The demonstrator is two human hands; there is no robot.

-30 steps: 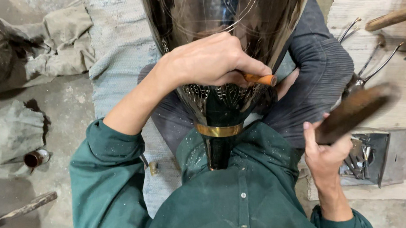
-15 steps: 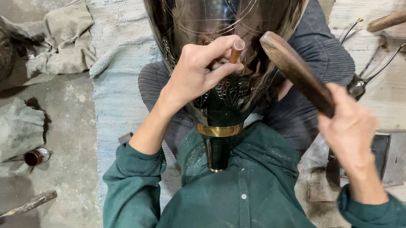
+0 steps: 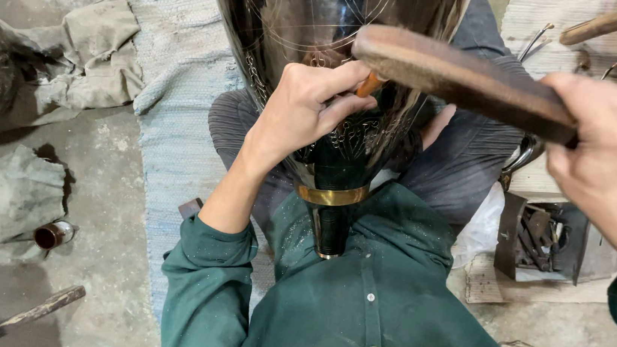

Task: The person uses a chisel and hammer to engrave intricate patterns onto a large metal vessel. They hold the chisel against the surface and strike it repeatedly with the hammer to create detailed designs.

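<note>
Far left of the big dark metal vase, a rumpled grey cloth lies on the concrete floor, and lower down a small brown can sits on its side beside another rag. A wooden stick rests on the floor near the bottom corner. The vase itself lies propped in the person's lap on a pale woven mat, its narrow neck with a brass band pointing back at the green shirt.

The left hand is pressed against the vase's engraved lower body, fingers closed round an orange-handled chisel whose tip meets the metal. And here's the change: half a second ago the wooden mallet was tilted up and away to the right of the vase; now it sits flat and low, its head just above the chisel's top. The right hand has swung in with it, wrapped tight round the handle. By my reading, that's a strike landing or about to land, so the engraving work goes on at that same spot.

Right of the vase, a metal box of small tools sits on the floor, beside wooden boards.
</note>
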